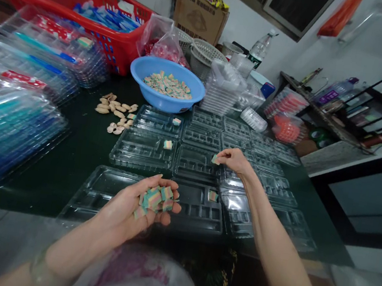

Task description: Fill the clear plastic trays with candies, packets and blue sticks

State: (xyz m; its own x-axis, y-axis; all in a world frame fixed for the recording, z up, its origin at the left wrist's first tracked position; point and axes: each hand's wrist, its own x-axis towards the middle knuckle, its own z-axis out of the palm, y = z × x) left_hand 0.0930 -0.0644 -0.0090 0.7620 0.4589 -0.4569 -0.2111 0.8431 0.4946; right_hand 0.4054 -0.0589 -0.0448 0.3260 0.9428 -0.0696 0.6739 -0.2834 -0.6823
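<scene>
Palm up and cupped, my left hand holds several small striped squares in green, yellow and pink, above the front clear trays. My right hand pinches one striped square over the right edge of a clear compartment tray. Single squares lie in three other trays: one at the back left, one nearer, and one in the front tray. Beyond them, a blue basin holds a heap of the same squares.
Peanuts lie left of the trays. Stacked filled clear packs stand at the left, below a red basket. Stacked clear containers and a bottle are at the back.
</scene>
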